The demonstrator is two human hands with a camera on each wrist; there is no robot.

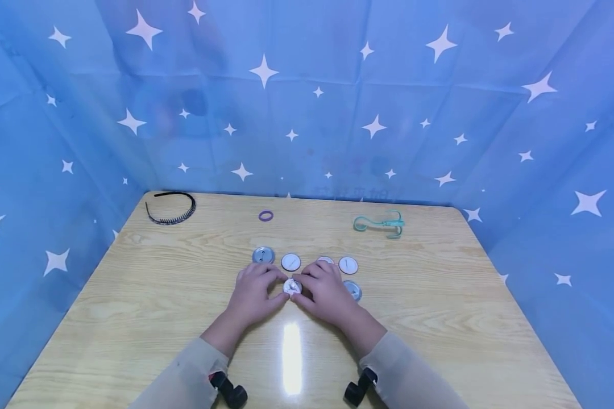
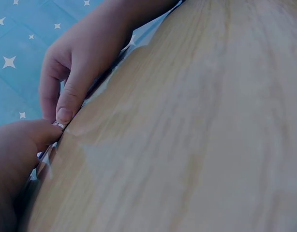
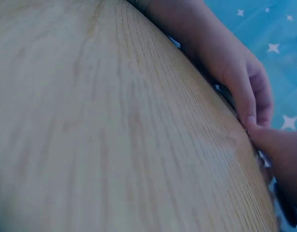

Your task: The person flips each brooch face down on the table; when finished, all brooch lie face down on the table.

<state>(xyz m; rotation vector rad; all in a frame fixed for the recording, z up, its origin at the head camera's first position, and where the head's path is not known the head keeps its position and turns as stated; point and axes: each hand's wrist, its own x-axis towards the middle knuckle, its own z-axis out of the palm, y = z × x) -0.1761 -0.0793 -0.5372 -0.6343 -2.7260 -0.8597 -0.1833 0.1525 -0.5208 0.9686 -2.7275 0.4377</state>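
In the head view, a small round badge (image 1: pixel 292 286) with a pale, patterned face lies between my two hands, at the middle of the wooden table (image 1: pixel 184 318). My left hand (image 1: pixel 256 293) grips its left edge with thumb and index finger. From the other side, the right hand (image 1: pixel 323 289) pinches its right edge, thumb nearest me. Both wrist views show the fingertips meeting low over the tabletop, the badge mostly hidden there. Beyond the left fingers is a grey-blue round badge (image 1: pixel 263 255); another grey-blue badge (image 1: pixel 352 289) is partly covered by my right hand.
White round badges with a pin line, one left (image 1: pixel 290 262) and one right (image 1: pixel 348 264), lie beyond the hands; a third is half hidden. Farther back are a black toothed headband (image 1: pixel 171 220), a purple ring (image 1: pixel 266 216) and a teal claw-shaped item (image 1: pixel 384 223). A starry blue curtain (image 1: pixel 307 147) stands behind.
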